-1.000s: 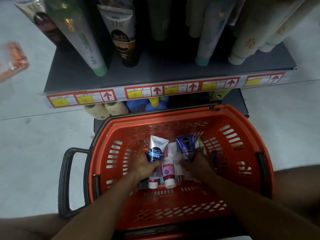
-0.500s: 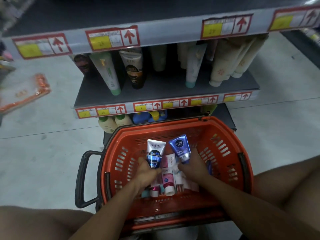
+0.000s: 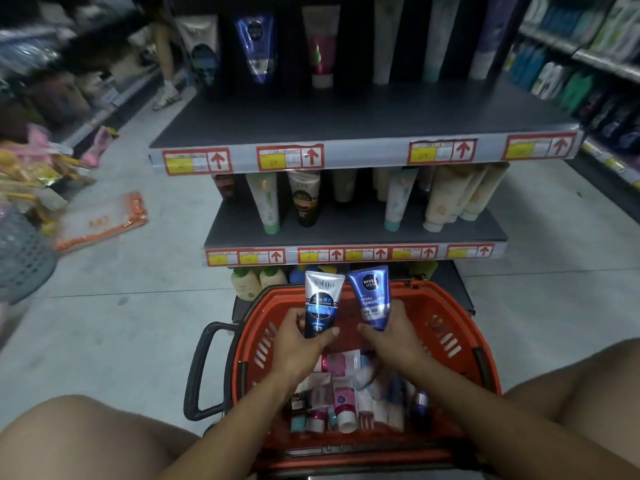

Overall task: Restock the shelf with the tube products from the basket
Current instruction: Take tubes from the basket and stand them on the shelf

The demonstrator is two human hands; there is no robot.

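A Softto tube (image 3: 321,304) is gripped in the left hand (image 3: 300,344) and a Nivea tube (image 3: 371,296) in the right hand (image 3: 390,336), both held above the basket (image 3: 460,344). Nothing is shelved from this pair yet (many tubes lie below), so most of the restocking is judged outstanding, with the shelf (image 3: 346,114) largely bare in front.

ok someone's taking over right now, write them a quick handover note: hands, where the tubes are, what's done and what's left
Left hand: gripping the Softto tube, raised above the basket.
Right hand: gripping the Nivea Men tube, also raised above the basket.
Orange basket: on the floor in front of the shelf unit, many small tubes lying in the bottom.
Top shelf: a few tubes at the back, one a matching blue tube; the front is bare.
Done: two tubes picked out. Neither is shelved yet.
Left: place both, probably on the top shelf, then the rest of the basket.
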